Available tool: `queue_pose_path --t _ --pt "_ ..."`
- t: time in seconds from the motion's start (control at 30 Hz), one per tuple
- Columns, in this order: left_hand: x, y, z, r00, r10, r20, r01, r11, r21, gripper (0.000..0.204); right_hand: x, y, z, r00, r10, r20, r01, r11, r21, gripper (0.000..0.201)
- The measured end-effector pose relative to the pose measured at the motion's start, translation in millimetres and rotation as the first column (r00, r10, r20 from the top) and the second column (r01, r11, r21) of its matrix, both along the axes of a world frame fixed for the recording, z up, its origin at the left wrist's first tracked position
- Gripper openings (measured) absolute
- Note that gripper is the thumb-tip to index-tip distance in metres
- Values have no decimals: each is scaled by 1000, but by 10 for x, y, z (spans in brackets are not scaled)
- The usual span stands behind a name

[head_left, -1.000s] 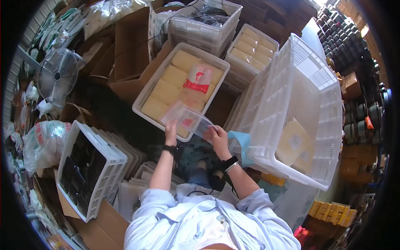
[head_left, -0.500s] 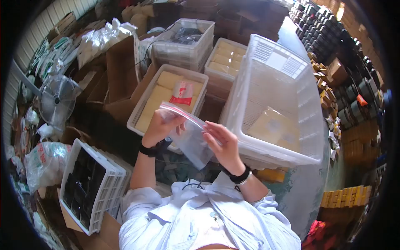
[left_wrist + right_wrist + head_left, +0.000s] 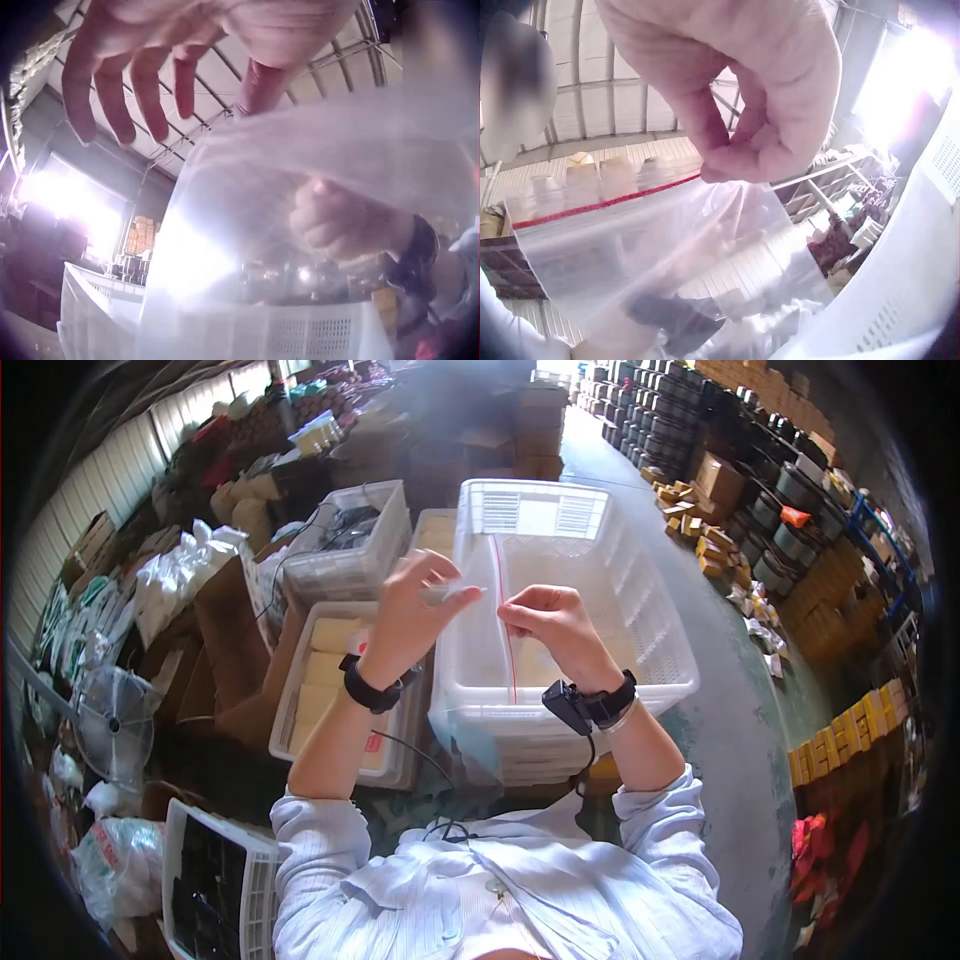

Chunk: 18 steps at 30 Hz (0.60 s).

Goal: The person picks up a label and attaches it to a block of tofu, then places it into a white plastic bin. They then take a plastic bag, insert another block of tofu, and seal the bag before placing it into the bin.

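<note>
A clear zip-seal plastic bag [image 3: 615,251] with a red strip [image 3: 611,203] along its top hangs in front of the person's chest, over the large white crate [image 3: 655,645]. The right hand [image 3: 562,628] pinches the bag near the red strip between thumb and fingertips, as the right wrist view shows closely. On the bag's other side is the left hand [image 3: 408,618], fingers spread and loosely bent. Its thumb [image 3: 259,88] overlaps the bag's upper edge in the left wrist view. Through the film, the right hand [image 3: 337,217] shows blurred.
Left of the crate stands a white tray [image 3: 285,715] of pale yellow packets. Behind it are another white bin [image 3: 345,555] and cardboard boxes [image 3: 235,630]. A fan [image 3: 112,725] and a crate of black items [image 3: 262,890] stand at the left. Concrete floor [image 3: 725,760] runs along the right.
Both hands have risen with the bag, from over the yellow packets to in front of the large crate. The left hand has released the bag and spread its fingers. The view has tilted up.
</note>
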<state>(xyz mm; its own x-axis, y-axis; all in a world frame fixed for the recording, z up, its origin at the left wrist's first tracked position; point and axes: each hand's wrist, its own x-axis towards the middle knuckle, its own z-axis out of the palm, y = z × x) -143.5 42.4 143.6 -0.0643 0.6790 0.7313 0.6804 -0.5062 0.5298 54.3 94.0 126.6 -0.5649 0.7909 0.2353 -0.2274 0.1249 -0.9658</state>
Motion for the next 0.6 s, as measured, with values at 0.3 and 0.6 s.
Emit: queue_pose_path --t 0.3,0.6 --pt "578 372 93 859 -420 292 493 831 -255 22 318 133 172 978 16 -206 -36 995 -95 25" --pt "538 730 -7 961 -221 165 259 930 -262 20 376 616 20 943 -313 112 258 901 348 19"
